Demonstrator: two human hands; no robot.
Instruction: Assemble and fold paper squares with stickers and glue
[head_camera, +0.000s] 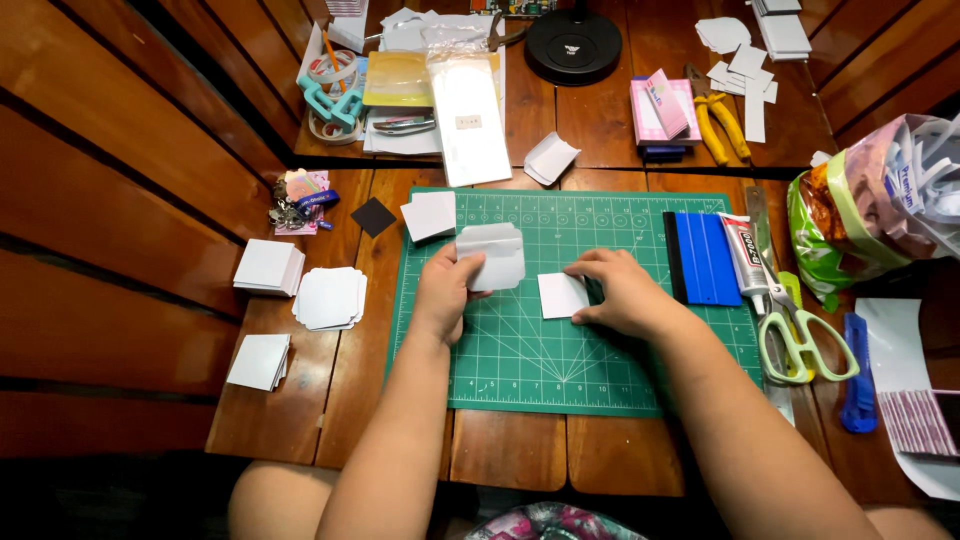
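My left hand (443, 290) holds a pale, rounded-corner card piece (492, 254) lifted a little above the green cutting mat (520, 370). To its right, my right hand (622, 292) lies on the mat, its fingers pressing the edge of a small white square card (560, 295) that lies flat. Another small stack of white squares (430, 215) sits at the mat's top left corner.
Stacks of white cards (329, 298) lie left of the mat, with a black square (373, 216) and keys (295, 200). A blue scraper (703, 258), glue tube (744, 255), green scissors (795, 330) and a plastic bag (870, 200) sit on the right. Tape rolls, yellow pliers and a black lamp base are at the back.
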